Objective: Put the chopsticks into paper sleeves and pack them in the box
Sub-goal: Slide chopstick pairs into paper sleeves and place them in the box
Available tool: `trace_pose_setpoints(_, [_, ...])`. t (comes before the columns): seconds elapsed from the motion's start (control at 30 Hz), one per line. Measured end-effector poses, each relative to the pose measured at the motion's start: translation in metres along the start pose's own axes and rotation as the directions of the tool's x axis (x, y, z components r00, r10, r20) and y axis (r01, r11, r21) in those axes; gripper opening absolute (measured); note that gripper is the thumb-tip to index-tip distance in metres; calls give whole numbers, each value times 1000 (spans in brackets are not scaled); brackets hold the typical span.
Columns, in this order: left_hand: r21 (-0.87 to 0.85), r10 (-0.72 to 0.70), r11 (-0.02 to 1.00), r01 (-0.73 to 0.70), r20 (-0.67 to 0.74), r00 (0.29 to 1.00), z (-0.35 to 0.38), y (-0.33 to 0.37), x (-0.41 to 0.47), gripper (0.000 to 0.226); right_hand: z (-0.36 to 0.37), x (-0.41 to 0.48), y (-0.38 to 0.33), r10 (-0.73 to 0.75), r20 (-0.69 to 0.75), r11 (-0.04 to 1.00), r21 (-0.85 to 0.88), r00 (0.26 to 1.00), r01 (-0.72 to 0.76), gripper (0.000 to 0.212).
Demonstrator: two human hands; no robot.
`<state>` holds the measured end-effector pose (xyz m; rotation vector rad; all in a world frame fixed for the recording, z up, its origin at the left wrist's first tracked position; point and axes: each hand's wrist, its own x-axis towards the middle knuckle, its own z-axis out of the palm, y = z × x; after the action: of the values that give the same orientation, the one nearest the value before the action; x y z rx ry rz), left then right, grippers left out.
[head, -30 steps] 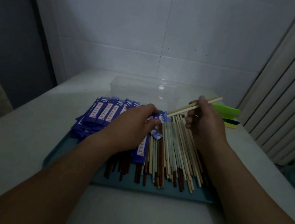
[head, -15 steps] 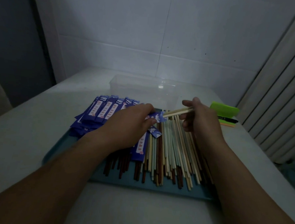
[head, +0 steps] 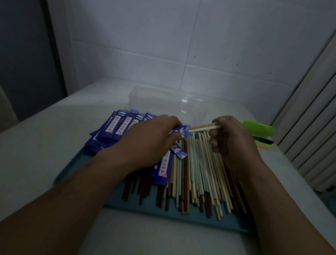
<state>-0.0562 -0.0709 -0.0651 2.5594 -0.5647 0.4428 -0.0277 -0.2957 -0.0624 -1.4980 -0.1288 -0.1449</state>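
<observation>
My left hand point(head: 151, 140) pinches the mouth of a blue paper sleeve point(head: 183, 130) above the tray. My right hand point(head: 232, 138) grips a pale pair of chopsticks point(head: 203, 127), whose tips sit at or just inside the sleeve's opening. Below both hands a heap of loose chopsticks point(head: 195, 178), pale, greenish and dark brown, lies on a teal tray point(head: 178, 214). A stack of blue sleeves point(head: 117, 127) lies at the tray's left rear. The clear plastic box point(head: 168, 102) stands behind the tray, nothing visible inside.
A green case point(head: 258, 128) with a black pen point(head: 263, 140) and an orange pad lies at the right rear of the grey table. A tiled wall stands behind the box. A ribbed white panel rises at the right, close to the table edge.
My right hand swung the pale chopstick pair down and left, from angled up to the right to nearly level, bringing its tips to the sleeve mouth. My left hand stayed on the sleeve.
</observation>
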Motion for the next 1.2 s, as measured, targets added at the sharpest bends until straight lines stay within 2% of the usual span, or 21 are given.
trace_pose_setpoints(0.13, [72, 51, 996, -51, 5, 999, -2, 1, 1, 37, -1, 1, 1, 29, 11, 998, 61, 1000, -30, 20])
trace_pose_setpoints(0.23, [154, 61, 987, -35, -168, 984, -6, -6, 6, 41, -5, 5, 6, 51, -69, 997, 63, 996, -46, 19])
trace_pose_setpoints(0.33, [95, -32, 993, 69, -345, 938, -11, -25, 8, 38, -8, 11, 6, 162, -204, 976, 179, 965, -126, 17])
trace_pose_setpoints(0.47, [30, -130, 988, 151, -367, 921, -6, -38, 8, 38, -7, 24, -5, 175, -301, 974, 193, 937, -119, 18])
trace_pose_setpoints(0.67, [16, -175, 981, 195, -369, 913, -8, -43, 10, 37, 20, 67, -22, 176, -367, 975, 193, 913, -110, 19])
trace_pose_setpoints(0.83, [26, -194, 976, 218, -368, 909, -7, -43, 10, 32, 52, 102, -33, 164, -374, 985, 20, 913, -169, 22])
trace_pose_setpoints(0.97, [43, -189, 975, 220, -371, 909, -6, -46, 10, 31, 66, 121, -34, 231, -268, 946, -165, 935, -281, 20])
trace_pose_setpoints(1.07, [53, -186, 974, 219, -358, 915, -6, -46, 10, 31, 68, 124, -36, 295, -217, 917, -208, 930, -339, 17])
trace_pose_setpoints(1.2, [70, -174, 975, 210, -342, 924, -5, -48, 10, 31, 64, 126, -36, 253, -265, 910, -260, 930, -322, 16])
